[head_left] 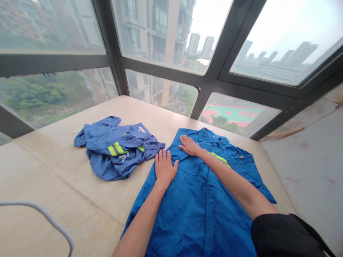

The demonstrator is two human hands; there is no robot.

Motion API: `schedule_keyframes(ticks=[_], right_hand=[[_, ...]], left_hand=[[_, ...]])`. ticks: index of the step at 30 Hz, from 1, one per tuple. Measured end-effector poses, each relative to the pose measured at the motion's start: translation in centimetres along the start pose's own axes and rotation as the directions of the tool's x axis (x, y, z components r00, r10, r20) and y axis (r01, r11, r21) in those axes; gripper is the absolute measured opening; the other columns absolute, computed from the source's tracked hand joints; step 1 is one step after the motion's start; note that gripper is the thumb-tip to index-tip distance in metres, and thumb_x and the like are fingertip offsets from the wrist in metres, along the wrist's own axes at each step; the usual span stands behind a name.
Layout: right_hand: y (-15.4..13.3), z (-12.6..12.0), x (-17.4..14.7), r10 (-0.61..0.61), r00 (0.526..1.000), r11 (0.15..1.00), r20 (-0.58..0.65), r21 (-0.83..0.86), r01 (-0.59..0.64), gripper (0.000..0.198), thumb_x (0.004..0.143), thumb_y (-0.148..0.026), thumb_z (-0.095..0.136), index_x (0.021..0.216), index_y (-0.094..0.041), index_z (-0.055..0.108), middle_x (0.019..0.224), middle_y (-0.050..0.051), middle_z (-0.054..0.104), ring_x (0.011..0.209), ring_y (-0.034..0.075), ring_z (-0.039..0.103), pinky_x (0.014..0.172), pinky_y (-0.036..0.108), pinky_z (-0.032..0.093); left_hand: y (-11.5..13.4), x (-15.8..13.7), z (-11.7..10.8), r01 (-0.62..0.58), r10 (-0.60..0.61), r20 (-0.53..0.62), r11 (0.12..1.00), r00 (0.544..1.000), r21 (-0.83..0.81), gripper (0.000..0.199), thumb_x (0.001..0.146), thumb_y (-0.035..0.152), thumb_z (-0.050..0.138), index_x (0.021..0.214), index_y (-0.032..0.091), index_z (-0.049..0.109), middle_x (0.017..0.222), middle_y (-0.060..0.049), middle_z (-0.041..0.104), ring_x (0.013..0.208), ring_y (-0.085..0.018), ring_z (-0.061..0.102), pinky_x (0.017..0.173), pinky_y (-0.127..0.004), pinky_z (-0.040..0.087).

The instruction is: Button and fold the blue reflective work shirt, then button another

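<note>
A bright blue work jacket (pixel 184 207) with a collar, chest pockets and a yellow-green reflective stripe lies spread out, front side up. My left hand (pixel 164 167) rests flat on its left edge, fingers spread, a ring on one finger. Farther up, my right hand (pixel 189 145) presses flat on the jacket near the left shoulder, its fingers stretched out. Neither hand grips the cloth. To the left, a second, crumpled blue work garment (pixel 107 142) with reflective stripes and a white label lies in a heap, its sleeve end close to my left hand.
Both garments lie on a beige stone-like surface (pixel 61 178). A grey-white cable (pixel 48 216) curves across the lower left. Grey window frames (pixel 166 73) bound the far side, and a pale patterned wall (pixel 313 171) stands on the right.
</note>
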State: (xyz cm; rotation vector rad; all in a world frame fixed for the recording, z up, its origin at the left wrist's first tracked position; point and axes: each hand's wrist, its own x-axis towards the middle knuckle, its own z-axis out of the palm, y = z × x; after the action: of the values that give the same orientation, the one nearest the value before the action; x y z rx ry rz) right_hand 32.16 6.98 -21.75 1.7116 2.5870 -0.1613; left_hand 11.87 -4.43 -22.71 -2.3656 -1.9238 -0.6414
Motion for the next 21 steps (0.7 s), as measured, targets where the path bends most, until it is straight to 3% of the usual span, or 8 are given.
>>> schedule_keyframes(ticks=[4, 14, 17, 21], right_hand=[[-0.9, 0.6, -7.1, 0.014, 0.999, 1.000, -0.045, -0.012, -0.015, 0.075, 0.100, -0.061, 0.020, 0.156, -0.012, 0.028, 0.163, 0.016, 0.021, 0.152, 0.029, 0.016, 0.123, 0.051, 0.017], [-4.4, 1.7, -26.1, 0.216, 0.976, 0.971, -0.041, 0.115, -0.210, 0.074, 0.099, -0.064, 0.027, 0.156, -0.018, 0.029, 0.163, 0.014, 0.020, 0.152, 0.028, 0.016, 0.121, 0.052, 0.022], [-5.9, 2.6, -29.8, 0.317, 0.944, 0.946, -0.092, 0.100, -0.308, 0.071, 0.099, -0.063, 0.030, 0.155, -0.019, 0.032, 0.162, 0.013, 0.024, 0.151, 0.029, 0.020, 0.121, 0.052, 0.024], [-6.6, 3.6, -31.7, 0.384, 0.911, 0.923, -0.152, 0.090, -0.374, 0.066, 0.101, -0.058, 0.030, 0.154, -0.020, 0.034, 0.162, 0.011, 0.026, 0.150, 0.028, 0.022, 0.121, 0.051, 0.024]], left_hand=[[-0.1, 0.1, 0.0, -0.023, 0.023, -0.007, 0.999, 1.000, 0.049, 0.065, 0.096, 0.051, 0.041, 0.142, 0.006, 0.052, 0.150, -0.023, 0.045, 0.141, -0.038, 0.039, 0.117, -0.054, 0.028], [-0.3, 0.8, -1.0, -0.086, 0.078, 0.072, 0.989, 0.994, 0.120, 0.063, 0.097, 0.050, 0.039, 0.143, 0.008, 0.051, 0.150, -0.024, 0.044, 0.140, -0.040, 0.039, 0.113, -0.056, 0.031], [0.8, 0.2, -1.9, -0.104, 0.091, 0.098, 0.985, 0.991, 0.135, 0.053, 0.099, 0.038, 0.041, 0.141, 0.009, 0.053, 0.151, -0.025, 0.042, 0.142, -0.043, 0.035, 0.111, -0.060, 0.031], [3.8, -2.7, -2.8, -0.245, 0.233, 0.176, 0.968, 0.956, 0.050, 0.047, 0.100, 0.033, 0.039, 0.137, 0.011, 0.057, 0.152, -0.024, 0.041, 0.142, -0.042, 0.035, 0.108, -0.062, 0.036]])
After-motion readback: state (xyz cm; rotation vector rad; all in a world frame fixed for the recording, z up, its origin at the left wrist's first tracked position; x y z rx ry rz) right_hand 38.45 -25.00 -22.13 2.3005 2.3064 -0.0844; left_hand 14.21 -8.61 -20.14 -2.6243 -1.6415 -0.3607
